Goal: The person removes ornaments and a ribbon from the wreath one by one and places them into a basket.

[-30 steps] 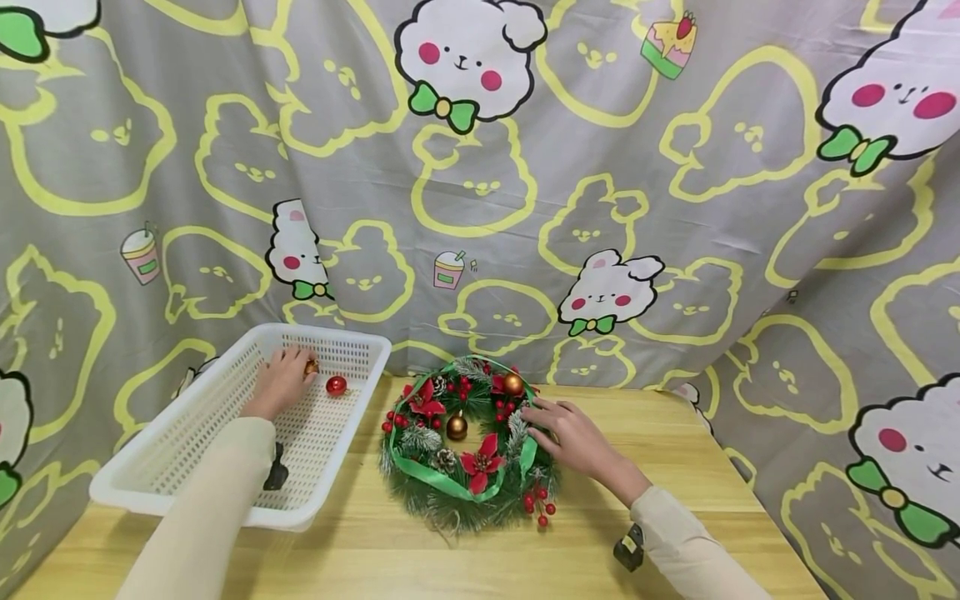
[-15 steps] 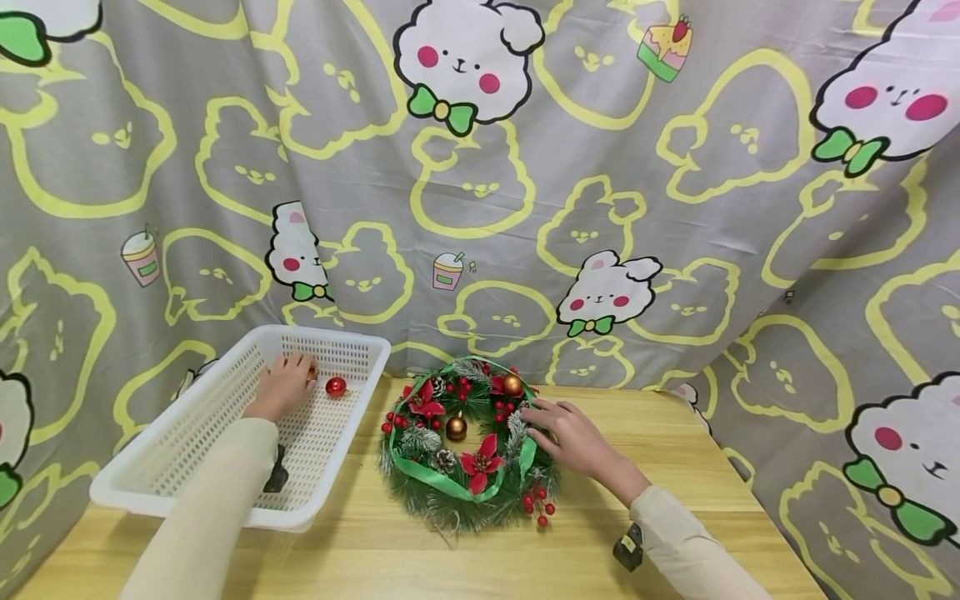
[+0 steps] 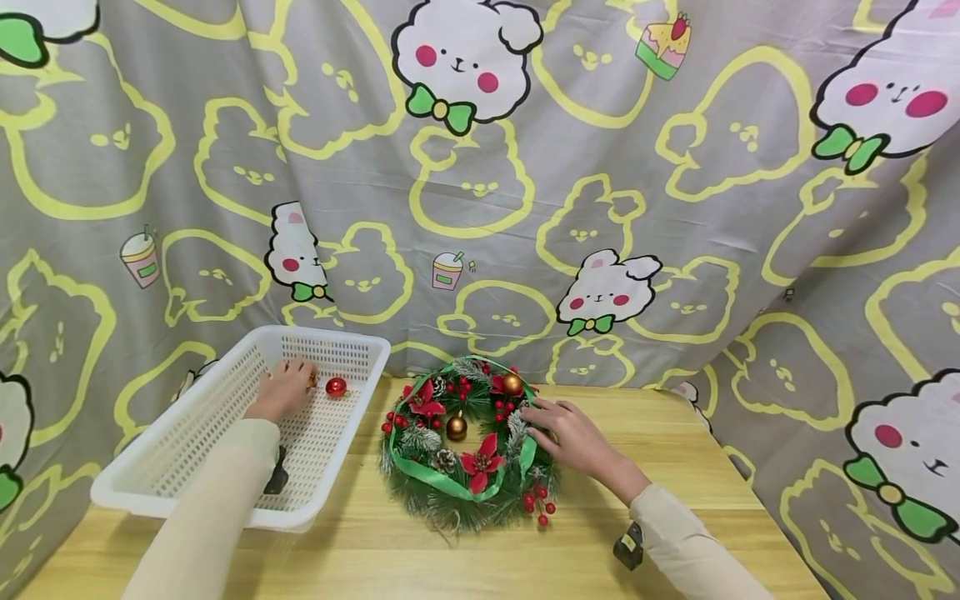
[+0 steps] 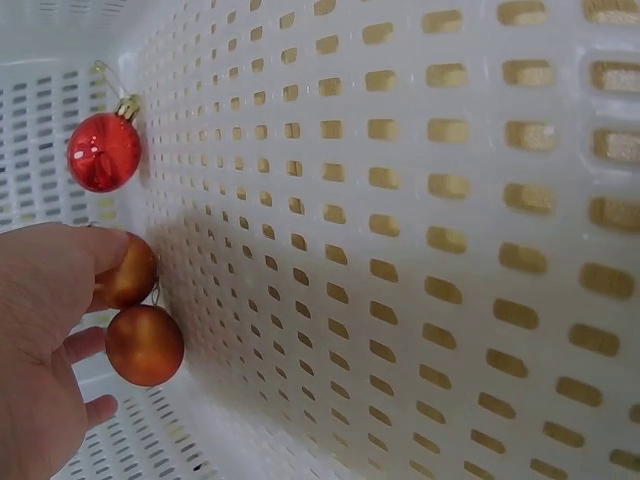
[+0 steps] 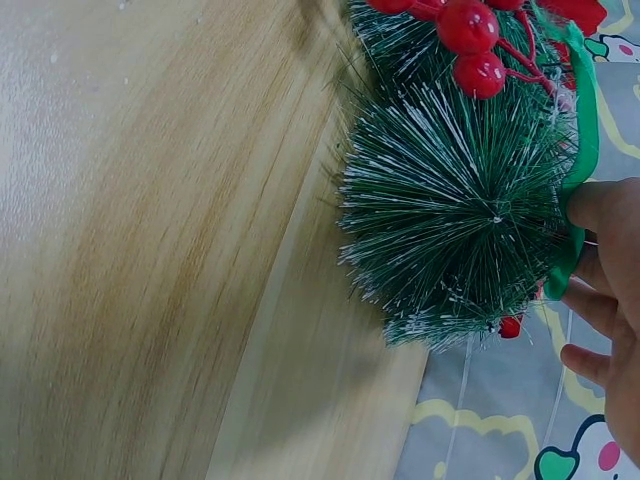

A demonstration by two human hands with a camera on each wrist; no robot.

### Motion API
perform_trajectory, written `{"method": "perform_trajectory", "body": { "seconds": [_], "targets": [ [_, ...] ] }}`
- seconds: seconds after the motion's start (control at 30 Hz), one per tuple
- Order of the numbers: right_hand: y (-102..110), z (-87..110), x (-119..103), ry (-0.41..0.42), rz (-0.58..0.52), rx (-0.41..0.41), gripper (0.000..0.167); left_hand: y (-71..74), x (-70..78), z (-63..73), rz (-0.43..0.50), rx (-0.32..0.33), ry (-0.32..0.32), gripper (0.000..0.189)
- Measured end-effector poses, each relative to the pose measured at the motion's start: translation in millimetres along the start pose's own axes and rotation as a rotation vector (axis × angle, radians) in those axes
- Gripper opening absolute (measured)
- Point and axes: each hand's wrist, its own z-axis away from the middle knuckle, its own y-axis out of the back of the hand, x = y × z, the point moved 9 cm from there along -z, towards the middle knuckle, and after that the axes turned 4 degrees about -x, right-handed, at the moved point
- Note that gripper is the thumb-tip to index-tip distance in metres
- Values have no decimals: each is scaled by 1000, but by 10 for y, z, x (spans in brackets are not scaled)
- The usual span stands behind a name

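Observation:
My left hand (image 3: 281,390) is down inside a white plastic basket (image 3: 277,518). Its thumb and fingers pinch a copper Christmas ball (image 4: 140,268), partly hidden by the hand. A second copper ball (image 4: 145,345) lies right beside it, and a shiny red Christmas ball (image 4: 103,152) with a gold cap lies a little apart. My right hand (image 3: 573,437) rests on the right side of a Christmas wreath (image 3: 416,498), fingers spread and fairly straight. Its thumb touches the green ribbon (image 5: 585,130) draped over the wreath; red berries (image 5: 468,25) show beside it.
The wreath carries red poinsettias (image 3: 482,463), pine cones and copper balls, one (image 3: 457,427) in its centre. Wooden table (image 3: 390,558) lies beneath it. A patterned curtain (image 3: 495,183) closes off the back and sides. Small black devices hang at both wrists.
My left hand has shifted slightly down and right in the basket, around the copper balls. The right hand and the wreath stay where they were.

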Motion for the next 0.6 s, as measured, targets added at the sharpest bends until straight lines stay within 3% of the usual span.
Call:
{"method": "perform_trajectory", "body": {
  "seconds": [0.23, 0.6],
  "targets": [
    [-1, 3, -14, 24, 5, 32, 33, -2, -5, 6, 17, 2, 4, 36],
    [-14, 8, 3, -7, 10, 0, 34, 9, -14, 27, 31, -9, 16, 59]
  ]
}}
